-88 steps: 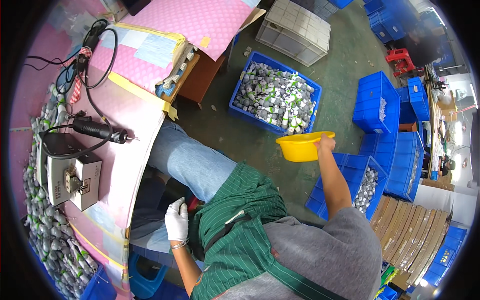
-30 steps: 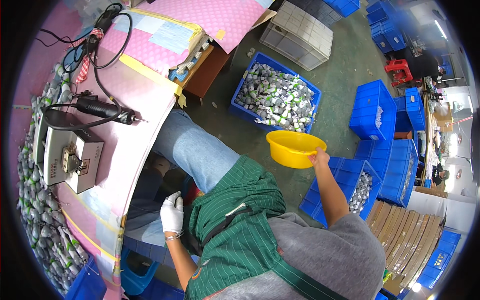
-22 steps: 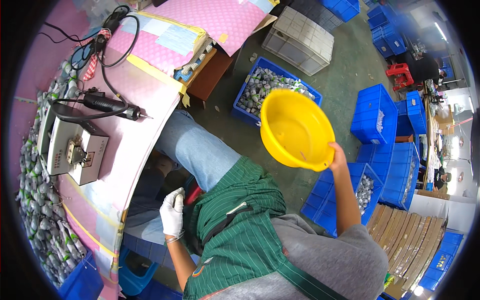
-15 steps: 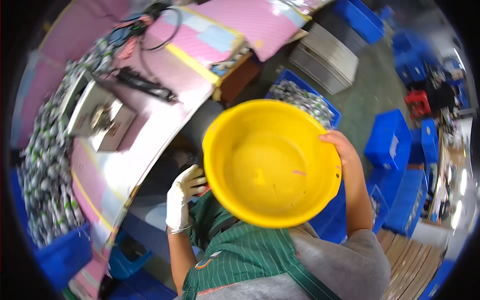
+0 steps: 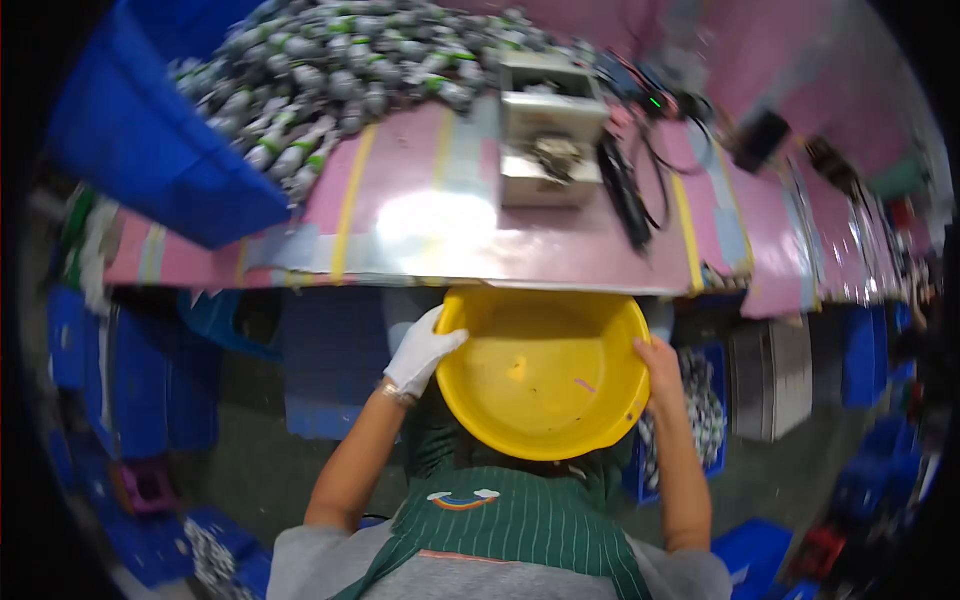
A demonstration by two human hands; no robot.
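A round yellow plastic basin (image 5: 540, 370) hangs tilted in front of my body, its open top facing up and a pink mark on its inner bottom. My left hand (image 5: 423, 352), in a white glove, grips the basin's left rim with the thumb over the edge. On the opposite side, my bare right hand (image 5: 661, 372) is closed on the right rim, thumb on top. The basin's far rim lies just below the front edge of the pink-covered workbench (image 5: 600, 250). Nothing but small specks shows inside the basin.
A heap of grey and green small parts (image 5: 340, 60) covers the bench's back left, beside a tilted blue bin (image 5: 160, 140). A white box-shaped fixture (image 5: 550, 130) and a black handheld tool (image 5: 624, 195) with cables lie right of it. Under the bench stand a parts crate (image 5: 712, 410) and grey box (image 5: 771, 380).
My body and view have turned to face the workbench. The gloved left hand, earlier apart from the basin, now holds its left rim; the right hand keeps its grip.
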